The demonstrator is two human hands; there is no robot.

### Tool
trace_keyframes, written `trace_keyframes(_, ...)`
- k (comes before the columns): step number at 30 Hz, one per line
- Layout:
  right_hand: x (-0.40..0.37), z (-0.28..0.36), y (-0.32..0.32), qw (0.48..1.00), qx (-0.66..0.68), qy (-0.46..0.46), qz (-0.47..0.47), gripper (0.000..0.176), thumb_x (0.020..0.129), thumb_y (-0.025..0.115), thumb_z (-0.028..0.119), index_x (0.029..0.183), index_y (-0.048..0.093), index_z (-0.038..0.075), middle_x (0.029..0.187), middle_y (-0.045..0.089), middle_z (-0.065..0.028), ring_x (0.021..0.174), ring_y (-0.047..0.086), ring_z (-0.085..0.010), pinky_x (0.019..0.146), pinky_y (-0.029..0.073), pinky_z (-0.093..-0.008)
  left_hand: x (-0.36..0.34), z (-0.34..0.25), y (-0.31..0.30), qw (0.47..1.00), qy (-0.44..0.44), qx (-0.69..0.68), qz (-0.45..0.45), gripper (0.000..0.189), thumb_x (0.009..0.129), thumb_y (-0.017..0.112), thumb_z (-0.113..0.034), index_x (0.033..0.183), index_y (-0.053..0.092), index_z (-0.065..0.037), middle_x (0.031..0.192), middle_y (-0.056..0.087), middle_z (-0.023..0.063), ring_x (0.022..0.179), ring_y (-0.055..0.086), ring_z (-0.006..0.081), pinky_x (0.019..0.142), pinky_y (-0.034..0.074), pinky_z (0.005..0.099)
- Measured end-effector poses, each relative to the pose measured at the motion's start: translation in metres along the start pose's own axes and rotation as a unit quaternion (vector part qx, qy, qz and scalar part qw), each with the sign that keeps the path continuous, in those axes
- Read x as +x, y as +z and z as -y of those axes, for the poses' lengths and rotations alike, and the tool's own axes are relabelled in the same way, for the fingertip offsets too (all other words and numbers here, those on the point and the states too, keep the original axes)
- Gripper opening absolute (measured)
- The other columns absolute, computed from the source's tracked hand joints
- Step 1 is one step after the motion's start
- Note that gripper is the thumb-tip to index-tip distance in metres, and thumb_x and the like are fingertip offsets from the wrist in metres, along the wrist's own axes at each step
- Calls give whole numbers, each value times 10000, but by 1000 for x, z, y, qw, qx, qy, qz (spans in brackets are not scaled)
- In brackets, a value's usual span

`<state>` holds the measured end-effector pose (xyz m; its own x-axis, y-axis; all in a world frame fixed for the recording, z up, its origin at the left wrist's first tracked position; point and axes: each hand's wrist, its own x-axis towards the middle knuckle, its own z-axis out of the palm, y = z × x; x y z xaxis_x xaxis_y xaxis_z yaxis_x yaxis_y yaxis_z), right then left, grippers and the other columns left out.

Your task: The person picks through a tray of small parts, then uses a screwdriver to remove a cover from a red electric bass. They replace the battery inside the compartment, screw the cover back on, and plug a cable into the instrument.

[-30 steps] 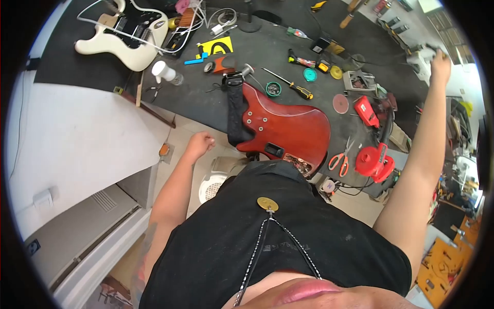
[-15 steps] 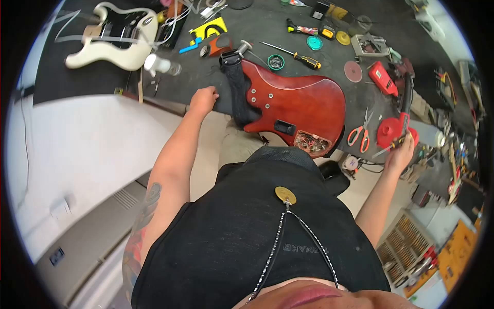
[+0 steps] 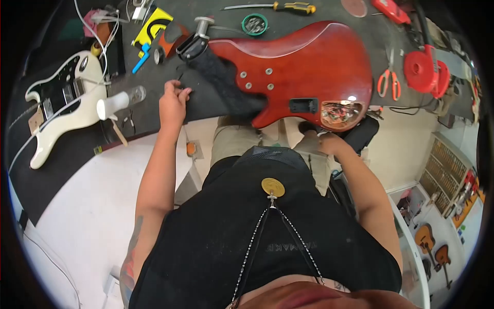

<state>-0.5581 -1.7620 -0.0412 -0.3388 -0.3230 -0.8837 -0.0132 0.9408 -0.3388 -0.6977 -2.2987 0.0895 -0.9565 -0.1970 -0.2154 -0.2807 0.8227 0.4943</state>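
Note:
A glossy red-brown guitar body (image 3: 303,67) lies back face up at the bench's front edge, its wiring cavity (image 3: 340,114) open with wires showing. My left hand (image 3: 174,105) is closed over the bench, left of the body; a thin dark piece shows by its fingertips, too small to name. Between that hand and the body lies a black cloth (image 3: 224,80). My right hand (image 3: 333,145) is low by my lap, just below the body's lower edge. Its fingers are mostly hidden, so I cannot see whether it holds anything.
A white guitar body (image 3: 77,108) lies at the left with cables across it. Behind the red body are a screwdriver (image 3: 275,6) and a green dish of small parts (image 3: 254,24). Scissors (image 3: 389,77) and a red blower-like tool (image 3: 422,72) are at the right.
My right hand has moved from beside the red tool, where it held a screwdriver, down to my lap. My left hand's fingers have shifted into a pinch. The camera view has shifted.

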Motion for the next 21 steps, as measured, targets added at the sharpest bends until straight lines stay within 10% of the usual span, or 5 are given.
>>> trace_keyframes(4, 100, 68, 49, 993, -82, 7, 86, 462, 781, 709, 296, 1147, 756, 20, 1198, 712, -249, 1162, 690, -347, 1003, 543, -450, -9, 13, 3, 985, -84, -138, -54, 212, 974, 719, -118, 1068, 564, -8, 782, 720, 74, 623, 611, 96, 587, 481, 235)
trace_keyframes(7, 155, 99, 86, 981, -48, -12, 188, 587, 733, 777, 295, 1218, 689, -23, 1182, 724, -234, 1133, 695, -360, 984, 546, -457, -3, 38, 11, 869, -101, -466, -134, 106, 1047, 620, -105, 1089, 557, -31, 823, 672, 92, 599, 504, 98, 581, 434, 230)
trace_keyframes(15, 228, 89, 192, 981, -13, -67, 180, 924, 685, 858, 448, 1426, 519, 12, 1265, 695, -220, 1174, 677, -353, 993, 543, -454, -8, 60, 3, 803, -100, -580, -90, 188, 1070, 545, -88, 1228, 560, 12, 1046, 695, 149, 811, 633, 136, 793, 540, 282)
trace_keyframes(21, 221, 37, 117, 983, -42, -104, 148, 260, 782, 673, 158, 976, 768, 13, 1091, 735, -237, 1050, 716, -357, 869, 548, -465, -6, 76, 6, 811, -45, -577, -87, 192, 1058, 540, -73, 1235, 558, -1, 1147, 707, 212, 923, 712, 204, 896, 580, 337)
